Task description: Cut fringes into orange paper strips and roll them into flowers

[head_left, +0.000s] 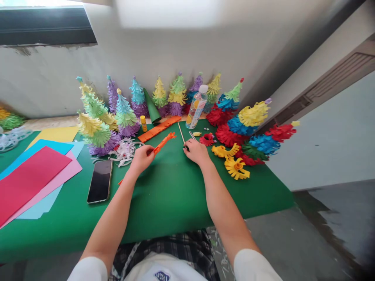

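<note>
My left hand (pixel 142 158) pinches an orange fringed paper strip (pixel 164 143), its cut end pointing away to the right. Another orange tip shows below my left forearm. On the green tabletop, my right hand (pixel 197 151) has its fingers closed at the near end of a thin pale stick (pixel 181 132). A slim silvery tool (pixel 192 135), its kind unclear, pokes out from beyond the same hand. Behind my hands lies a wider orange paper strip (pixel 159 128). Right of my right hand are a red paper curl (pixel 207 139) and yellow fringed curls (pixel 236 168).
Paper trees (pixel 127 113) line the wall, with a green cone (pixel 152 107), a glue stick (pixel 143 123) and a plastic bottle (pixel 196 108) among them. On the left are a phone (pixel 100 182), white paper scraps (pixel 124 151) and coloured sheets (pixel 32 179). The green table (pixel 164 210) ends at right.
</note>
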`<action>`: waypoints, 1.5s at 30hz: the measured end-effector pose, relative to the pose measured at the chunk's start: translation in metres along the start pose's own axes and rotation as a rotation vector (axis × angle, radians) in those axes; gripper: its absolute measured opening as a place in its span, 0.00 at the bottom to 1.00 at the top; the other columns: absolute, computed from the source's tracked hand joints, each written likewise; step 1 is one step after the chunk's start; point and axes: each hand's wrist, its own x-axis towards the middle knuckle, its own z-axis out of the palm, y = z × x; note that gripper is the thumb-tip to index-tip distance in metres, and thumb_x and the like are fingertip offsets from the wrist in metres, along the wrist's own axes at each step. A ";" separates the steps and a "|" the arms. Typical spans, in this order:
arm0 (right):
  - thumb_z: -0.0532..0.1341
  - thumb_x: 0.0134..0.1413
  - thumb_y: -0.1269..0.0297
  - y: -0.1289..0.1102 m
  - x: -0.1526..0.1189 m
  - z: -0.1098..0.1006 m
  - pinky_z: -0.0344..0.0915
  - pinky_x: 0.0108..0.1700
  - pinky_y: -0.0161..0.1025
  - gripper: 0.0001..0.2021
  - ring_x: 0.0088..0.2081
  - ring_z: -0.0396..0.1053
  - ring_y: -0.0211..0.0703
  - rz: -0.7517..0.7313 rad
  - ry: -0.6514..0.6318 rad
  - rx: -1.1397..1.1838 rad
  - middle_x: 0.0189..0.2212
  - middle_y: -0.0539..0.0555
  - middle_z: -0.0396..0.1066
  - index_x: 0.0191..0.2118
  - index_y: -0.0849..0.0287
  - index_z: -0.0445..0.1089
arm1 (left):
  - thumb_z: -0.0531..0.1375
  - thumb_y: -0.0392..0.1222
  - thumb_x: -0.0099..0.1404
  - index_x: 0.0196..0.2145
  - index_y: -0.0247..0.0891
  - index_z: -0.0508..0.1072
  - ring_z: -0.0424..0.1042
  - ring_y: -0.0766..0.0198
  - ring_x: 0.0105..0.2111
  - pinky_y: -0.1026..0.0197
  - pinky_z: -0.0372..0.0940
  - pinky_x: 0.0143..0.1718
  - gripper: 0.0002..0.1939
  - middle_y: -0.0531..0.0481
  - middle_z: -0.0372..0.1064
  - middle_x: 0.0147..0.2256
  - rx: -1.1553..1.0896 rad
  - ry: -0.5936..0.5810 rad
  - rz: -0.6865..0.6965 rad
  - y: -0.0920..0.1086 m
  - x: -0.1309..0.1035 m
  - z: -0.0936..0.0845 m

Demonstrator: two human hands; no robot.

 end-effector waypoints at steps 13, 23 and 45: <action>0.53 0.63 0.70 -0.052 -0.003 0.000 0.63 0.54 0.50 0.12 0.49 0.66 0.47 -0.522 0.342 -0.093 0.46 0.56 0.72 0.43 0.53 0.73 | 0.57 0.38 0.58 0.32 0.36 0.73 0.71 0.66 0.22 0.65 0.66 0.26 0.06 0.54 0.70 0.23 -0.185 -0.172 0.005 0.013 -0.009 0.010; 0.52 0.63 0.69 -0.037 -0.001 0.002 0.63 0.52 0.48 0.12 0.47 0.66 0.49 -0.342 0.465 -0.089 0.43 0.57 0.73 0.41 0.55 0.74 | 0.55 0.56 0.62 0.33 0.34 0.72 0.76 0.60 0.31 0.59 0.71 0.34 0.20 0.45 0.75 0.33 -0.413 -0.398 -0.135 0.018 -0.010 0.000; 0.51 0.62 0.67 0.007 0.002 -0.006 0.65 0.54 0.54 0.13 0.50 0.66 0.52 -0.078 0.741 0.092 0.44 0.59 0.69 0.45 0.55 0.72 | 0.66 0.47 0.53 0.30 0.33 0.77 0.76 0.62 0.26 0.66 0.69 0.25 0.13 0.46 0.76 0.27 -0.489 -0.991 -0.235 0.015 -0.013 -0.028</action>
